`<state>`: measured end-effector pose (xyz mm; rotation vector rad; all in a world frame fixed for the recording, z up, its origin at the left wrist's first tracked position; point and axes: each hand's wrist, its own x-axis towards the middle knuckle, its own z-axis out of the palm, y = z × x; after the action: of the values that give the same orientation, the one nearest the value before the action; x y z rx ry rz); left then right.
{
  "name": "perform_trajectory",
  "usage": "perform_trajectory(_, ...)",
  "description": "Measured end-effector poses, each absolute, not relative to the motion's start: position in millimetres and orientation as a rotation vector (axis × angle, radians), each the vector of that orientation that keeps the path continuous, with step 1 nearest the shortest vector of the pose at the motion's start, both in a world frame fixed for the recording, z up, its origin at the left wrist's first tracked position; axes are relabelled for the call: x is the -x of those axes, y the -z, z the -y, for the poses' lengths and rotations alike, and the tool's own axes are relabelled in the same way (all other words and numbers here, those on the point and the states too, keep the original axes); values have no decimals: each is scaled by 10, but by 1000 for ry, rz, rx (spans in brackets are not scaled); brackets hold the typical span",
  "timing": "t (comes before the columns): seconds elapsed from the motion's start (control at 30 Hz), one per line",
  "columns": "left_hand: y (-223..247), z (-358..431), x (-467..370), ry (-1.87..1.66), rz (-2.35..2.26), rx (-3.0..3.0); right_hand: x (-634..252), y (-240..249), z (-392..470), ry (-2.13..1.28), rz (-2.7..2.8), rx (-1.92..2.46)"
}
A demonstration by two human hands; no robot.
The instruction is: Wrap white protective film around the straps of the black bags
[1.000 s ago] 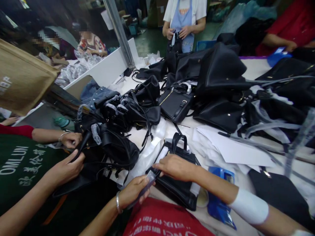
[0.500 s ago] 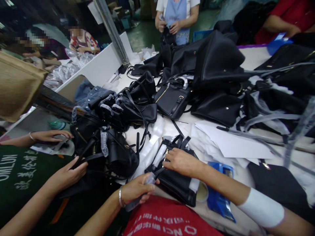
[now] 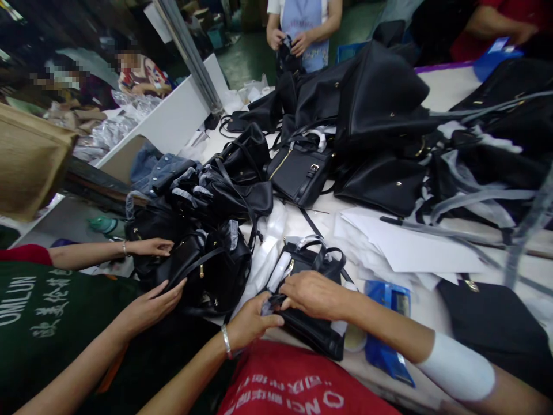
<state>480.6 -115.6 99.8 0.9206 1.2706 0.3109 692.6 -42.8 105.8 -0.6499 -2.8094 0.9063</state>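
A small black handbag lies on the white table right in front of me, handles up. My right hand rests on top of it, fingers pressed down on the bag. My left hand pinches the bag's near left corner, where a bit of clear plastic wrap shows. A silver bracelet sits on my left wrist and a white band on my right forearm.
A co-worker in a green shirt at my left has both hands on a black bag. Several more black bags are piled across the table, with white paper sheets and a blue packet to my right. More people work at the far end.
My left hand has moved in to the bag's corner, drawing the plastic-wrapped strip with it. The co-worker's hands have shifted onto the black bag at left.
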Motion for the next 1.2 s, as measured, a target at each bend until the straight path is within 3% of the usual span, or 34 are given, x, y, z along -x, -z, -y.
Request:
perform_trajectory(0.33,-1047,1069,-4996,-279,-1162,-872,-6976,-1151,412,-1013,2695,651)
perform_trajectory(0.57,-1053,1218,-4862,-573,-1000,-638,-7131,-1082,475,-1207,2613,674)
perform_trajectory(1.2,-986,1527,-4903,-557,-1362,-1018,-7119,-893,533,-1326,2667,781)
